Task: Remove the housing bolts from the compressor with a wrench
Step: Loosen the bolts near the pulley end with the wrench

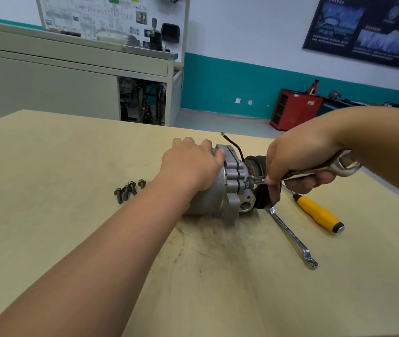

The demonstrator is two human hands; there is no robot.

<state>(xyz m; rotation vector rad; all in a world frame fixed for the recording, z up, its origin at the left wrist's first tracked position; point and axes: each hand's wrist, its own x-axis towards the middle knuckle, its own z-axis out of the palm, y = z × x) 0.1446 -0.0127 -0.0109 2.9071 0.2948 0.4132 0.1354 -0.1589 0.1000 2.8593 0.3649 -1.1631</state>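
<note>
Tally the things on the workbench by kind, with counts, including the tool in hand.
Compressor: 1
Loose bolts: 4
Wrenches: 2, one in the right hand
Screwdriver: 1
Total: 8

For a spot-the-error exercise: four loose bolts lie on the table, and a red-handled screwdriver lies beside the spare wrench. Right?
No: the head view shows the screwdriver has a yellow handle, not red. Four loose bolts do lie on the table, and it lies beside the spare wrench.

My left hand (191, 166) bare, my right hand (298, 159) bare, my left arm (96, 251) and right arm (383, 132) bare too, short thumbnail (221, 151)
</note>
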